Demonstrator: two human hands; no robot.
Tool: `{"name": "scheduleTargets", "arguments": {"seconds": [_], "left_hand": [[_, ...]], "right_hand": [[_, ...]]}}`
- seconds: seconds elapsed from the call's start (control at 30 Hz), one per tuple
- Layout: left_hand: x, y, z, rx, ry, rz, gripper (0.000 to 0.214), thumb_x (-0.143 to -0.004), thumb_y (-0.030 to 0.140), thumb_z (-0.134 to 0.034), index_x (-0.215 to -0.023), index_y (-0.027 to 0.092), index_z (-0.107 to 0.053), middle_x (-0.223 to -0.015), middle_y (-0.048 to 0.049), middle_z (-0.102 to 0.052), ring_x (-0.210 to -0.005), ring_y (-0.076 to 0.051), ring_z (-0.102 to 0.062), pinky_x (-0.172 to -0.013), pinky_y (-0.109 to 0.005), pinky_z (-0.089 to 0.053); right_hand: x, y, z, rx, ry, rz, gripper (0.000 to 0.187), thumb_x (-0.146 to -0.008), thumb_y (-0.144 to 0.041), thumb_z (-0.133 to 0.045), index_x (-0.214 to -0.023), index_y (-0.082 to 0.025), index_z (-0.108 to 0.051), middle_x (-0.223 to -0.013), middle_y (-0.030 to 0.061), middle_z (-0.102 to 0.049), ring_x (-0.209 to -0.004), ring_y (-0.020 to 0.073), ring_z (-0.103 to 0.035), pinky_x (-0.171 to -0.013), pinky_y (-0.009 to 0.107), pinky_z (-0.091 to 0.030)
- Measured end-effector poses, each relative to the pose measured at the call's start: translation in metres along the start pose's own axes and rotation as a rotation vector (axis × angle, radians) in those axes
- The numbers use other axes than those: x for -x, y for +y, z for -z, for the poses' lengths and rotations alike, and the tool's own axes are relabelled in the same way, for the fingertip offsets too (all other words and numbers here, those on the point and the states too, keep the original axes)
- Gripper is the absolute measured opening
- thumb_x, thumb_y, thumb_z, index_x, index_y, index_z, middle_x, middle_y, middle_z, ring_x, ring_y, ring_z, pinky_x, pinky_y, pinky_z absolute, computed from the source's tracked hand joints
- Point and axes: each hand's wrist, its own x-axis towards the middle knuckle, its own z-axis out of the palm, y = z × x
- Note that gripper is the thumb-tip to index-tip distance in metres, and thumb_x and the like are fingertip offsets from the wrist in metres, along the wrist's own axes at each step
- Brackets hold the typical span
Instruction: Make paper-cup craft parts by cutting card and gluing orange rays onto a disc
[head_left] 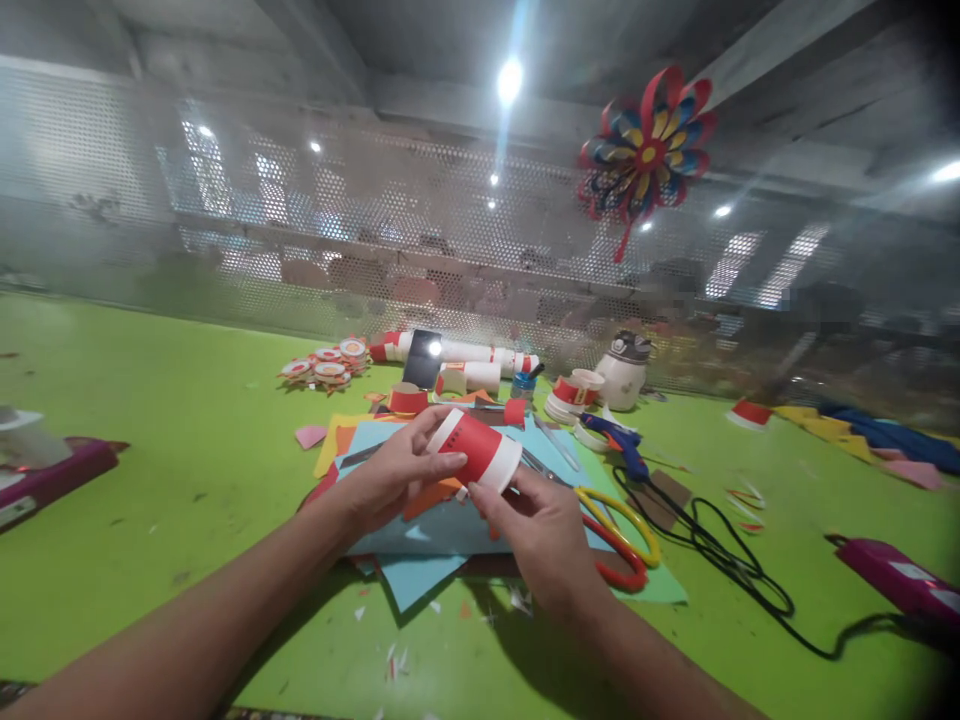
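A paper cup [480,450], white with a wide red band and a row of small dark marks, is held tilted on its side between both hands. My left hand [405,455] is closed around its left end, thumb lying along the red band. My right hand [544,520] grips the white right end from below. Sheets of light blue paper [420,535] lie under the hands, with orange and yellow sheets among them. Scissors with red and yellow handles [619,525] rest beside my right hand, their blades partly hidden.
A blue glue gun [626,440] with a black cord lies to the right, near a purple power strip [900,575]. Behind stand cut cups [570,395], a white jar [624,372], a phone [423,358] and a pile of paper discs [326,365]. Paper scraps dot the green table [187,430].
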Motion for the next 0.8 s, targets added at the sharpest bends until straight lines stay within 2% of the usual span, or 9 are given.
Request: {"name": "scheduleTargets", "arguments": {"seconds": [0.17,0.33,0.4,0.5,0.57,0.7,0.8], "left_hand": [[0.0,0.001,0.001,0.012,0.013,0.022,0.048,-0.072,0.016,-0.073,-0.115,0.021,-0.051,-0.111,-0.0085,-0.065,-0.099,-0.022,-0.062,-0.087,-0.032,-0.046],[-0.001,0.004,0.003,0.008,0.04,0.073,0.055,-0.069,0.015,-0.075,-0.119,0.024,-0.053,-0.117,-0.0073,-0.063,-0.1,-0.021,-0.062,-0.088,-0.031,-0.048],[-0.001,0.006,0.003,0.013,0.045,0.097,0.06,-0.069,0.016,-0.076,-0.123,0.026,-0.052,-0.119,-0.0079,-0.062,-0.1,-0.023,-0.062,-0.086,-0.032,-0.049],[0.0,0.006,0.004,0.002,0.056,0.12,0.066,-0.069,0.018,-0.076,-0.129,0.026,-0.049,-0.121,-0.0095,-0.061,-0.1,-0.025,-0.062,-0.083,-0.033,-0.051],[0.0,0.005,0.004,-0.018,0.072,0.122,0.069,-0.07,0.019,-0.076,-0.131,0.027,-0.047,-0.12,-0.0097,-0.062,-0.099,-0.024,-0.063,-0.083,-0.033,-0.051],[-0.002,0.0,0.005,-0.025,0.097,0.081,0.075,-0.072,0.019,-0.075,-0.137,0.029,-0.04,-0.111,-0.0077,-0.066,-0.098,-0.022,-0.064,-0.087,-0.033,-0.05],[-0.003,-0.004,0.002,-0.008,0.082,0.051,0.064,-0.074,0.02,-0.073,-0.132,0.025,-0.047,-0.111,-0.0088,-0.066,-0.101,-0.024,-0.063,-0.086,-0.032,-0.05]], "right_hand": [[-0.001,0.004,-0.002,0.182,0.023,0.221,0.015,-0.081,-0.02,-0.061,-0.091,-0.014,-0.07,-0.088,0.0072,-0.066,-0.082,0.0204,-0.06,-0.076,0.031,-0.048],[0.001,-0.002,-0.001,0.163,0.008,0.26,0.017,-0.081,-0.017,-0.06,-0.095,-0.015,-0.07,-0.091,0.0082,-0.066,-0.086,0.0207,-0.06,-0.08,0.032,-0.048],[0.003,-0.006,0.0,0.081,-0.02,0.174,0.016,-0.083,-0.022,-0.059,-0.094,-0.015,-0.07,-0.089,0.0074,-0.066,-0.083,0.0195,-0.06,-0.078,0.031,-0.048],[0.002,-0.008,0.002,-0.095,-0.025,-0.105,0.022,-0.085,-0.035,-0.059,-0.083,-0.015,-0.069,-0.071,0.0033,-0.063,-0.064,0.015,-0.055,-0.062,0.027,-0.046],[-0.001,-0.006,0.004,-0.218,-0.005,-0.234,0.027,-0.084,-0.04,-0.061,-0.075,-0.015,-0.067,-0.062,0.0016,-0.061,-0.06,0.0135,-0.053,-0.059,0.026,-0.045],[-0.007,0.002,0.006,-0.343,-0.014,-0.316,0.027,-0.08,-0.04,-0.067,-0.075,-0.014,-0.067,-0.062,0.0026,-0.063,-0.064,0.0144,-0.058,-0.06,0.026,-0.044],[-0.009,0.008,0.003,-0.312,-0.05,-0.281,0.028,-0.08,-0.041,-0.066,-0.084,-0.013,-0.068,-0.073,0.0053,-0.067,-0.066,0.0148,-0.061,-0.055,0.024,-0.043]]}}
